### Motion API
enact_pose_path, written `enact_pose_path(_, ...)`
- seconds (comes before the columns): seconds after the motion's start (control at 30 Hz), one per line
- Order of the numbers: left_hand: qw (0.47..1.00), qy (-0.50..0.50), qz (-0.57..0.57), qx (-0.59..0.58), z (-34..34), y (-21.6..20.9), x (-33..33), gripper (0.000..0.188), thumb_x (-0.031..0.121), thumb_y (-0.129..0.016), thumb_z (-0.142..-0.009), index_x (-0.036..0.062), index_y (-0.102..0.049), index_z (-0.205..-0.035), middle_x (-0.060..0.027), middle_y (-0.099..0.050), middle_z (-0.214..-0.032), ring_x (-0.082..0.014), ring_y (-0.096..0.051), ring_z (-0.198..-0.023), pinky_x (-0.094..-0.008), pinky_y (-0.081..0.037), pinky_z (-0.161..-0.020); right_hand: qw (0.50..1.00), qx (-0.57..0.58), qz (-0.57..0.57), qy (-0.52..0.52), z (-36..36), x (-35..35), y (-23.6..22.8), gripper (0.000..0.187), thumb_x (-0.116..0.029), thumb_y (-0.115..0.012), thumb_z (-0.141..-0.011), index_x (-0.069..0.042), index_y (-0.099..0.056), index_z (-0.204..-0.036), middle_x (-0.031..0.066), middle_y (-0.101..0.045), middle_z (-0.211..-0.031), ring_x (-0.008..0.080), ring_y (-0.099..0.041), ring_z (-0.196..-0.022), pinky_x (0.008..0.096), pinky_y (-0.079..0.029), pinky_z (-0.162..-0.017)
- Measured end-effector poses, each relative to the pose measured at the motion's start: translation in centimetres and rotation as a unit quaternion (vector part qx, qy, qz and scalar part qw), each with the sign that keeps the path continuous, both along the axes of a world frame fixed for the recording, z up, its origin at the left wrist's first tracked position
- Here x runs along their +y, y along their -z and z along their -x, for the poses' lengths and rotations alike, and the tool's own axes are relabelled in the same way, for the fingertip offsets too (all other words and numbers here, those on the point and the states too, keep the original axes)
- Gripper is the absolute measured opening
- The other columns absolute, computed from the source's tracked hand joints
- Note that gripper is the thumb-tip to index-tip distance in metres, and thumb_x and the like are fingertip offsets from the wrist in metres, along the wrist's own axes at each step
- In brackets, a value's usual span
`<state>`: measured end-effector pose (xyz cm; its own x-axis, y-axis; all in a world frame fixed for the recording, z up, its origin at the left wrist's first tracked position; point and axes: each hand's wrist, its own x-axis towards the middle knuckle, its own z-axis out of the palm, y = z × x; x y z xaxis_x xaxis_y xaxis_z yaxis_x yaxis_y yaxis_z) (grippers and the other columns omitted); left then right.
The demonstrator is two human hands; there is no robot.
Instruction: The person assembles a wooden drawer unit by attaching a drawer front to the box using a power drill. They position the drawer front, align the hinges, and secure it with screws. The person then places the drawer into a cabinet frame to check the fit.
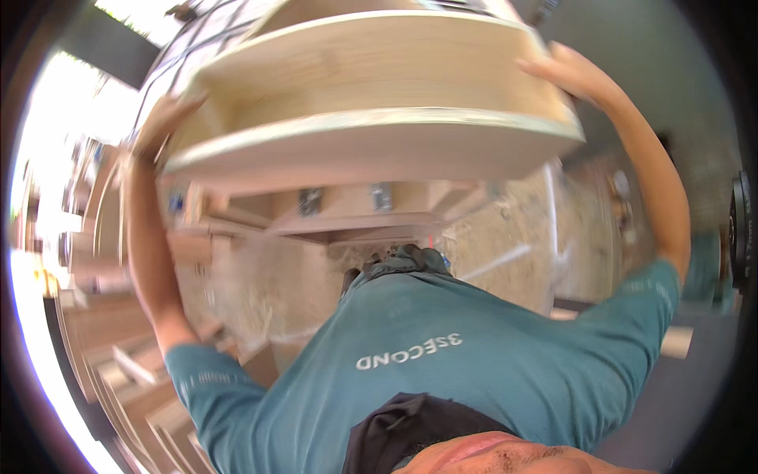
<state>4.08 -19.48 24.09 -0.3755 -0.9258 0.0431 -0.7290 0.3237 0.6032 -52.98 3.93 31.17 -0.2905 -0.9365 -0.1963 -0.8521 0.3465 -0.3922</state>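
Box (371, 150) first, obviously, and using it as the landmark: holding up one long, open, pale wooden one out front, gripping at both ends. Not seeing whether also resting its far side on anything. Probably risking a tip or a drop here, if losing grip at one end or lifting unevenly, what with pinching thin end edges only. Maybe also risking a bump against the wooden unit (347, 235) below the box, thanks to blocking the downward view with something this wide.

OK, counting now, going down in size. One box, showing one full compartment and part of another beyond. One wooden unit, as far as making it out below the box. Several wooden pieces (83, 347) left of the box, blurring too much for an exact number. Two hands: left hand (167, 122) curling round the box's left end, right hand (568, 75) clasping its right end, thumb reaching over the edge. Lastly, two small grey pieces (310, 201), showing just under the box's near side, blurring too badly to name.
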Motion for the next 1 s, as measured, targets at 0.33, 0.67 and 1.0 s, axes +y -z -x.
enact_pose_path(0.33, 0.998, -0.045, -0.033, -0.027, 2.2, -0.7, 1.1, 0.059, 0.043, -0.056, -0.099, -0.0083, -0.057, -0.129, -0.0156, -0.064, -0.120, -0.0213, -0.059, -0.108, -0.0326, -0.044, -0.097, 0.974, -0.211, 0.047, 0.067, 3.5, 4.1, 3.1, 0.096, -0.085, -0.029, -0.087, 0.004, -0.062, -0.101, 0.0139, -0.064, -0.085, 0.0225, -0.065, -0.077, 0.0385, -0.054, -0.062)
enact_pose_path(0.67, 0.968, -0.185, 0.152, 0.082, -0.4, -2.2, 10.1, 0.050, 0.040, -0.049, -0.104, 0.0055, -0.052, -0.140, -0.0111, -0.060, -0.135, -0.0203, -0.053, -0.128, -0.0368, -0.040, -0.108, 0.712, -0.590, 0.275, 0.263, 10.6, 9.1, 23.8, 0.059, -0.059, -0.060, -0.090, 0.000, -0.063, -0.094, 0.0050, -0.061, -0.078, 0.0145, -0.061, -0.073, 0.0383, -0.055, -0.073)
enact_pose_path(1.0, 0.887, -0.238, 0.396, 0.023, 18.1, 0.4, 22.7, 0.041, 0.026, -0.042, -0.106, -0.0014, -0.058, -0.132, -0.0112, -0.061, -0.132, -0.0215, -0.056, -0.121, -0.0353, -0.043, -0.103, 0.766, -0.515, -0.094, 0.373, 16.7, 11.6, 62.3, 0.038, -0.047, -0.060, -0.095, -0.015, -0.058, -0.075, 0.0019, -0.053, -0.058, 0.0165, -0.052, -0.050, 0.0365, -0.042, -0.046)
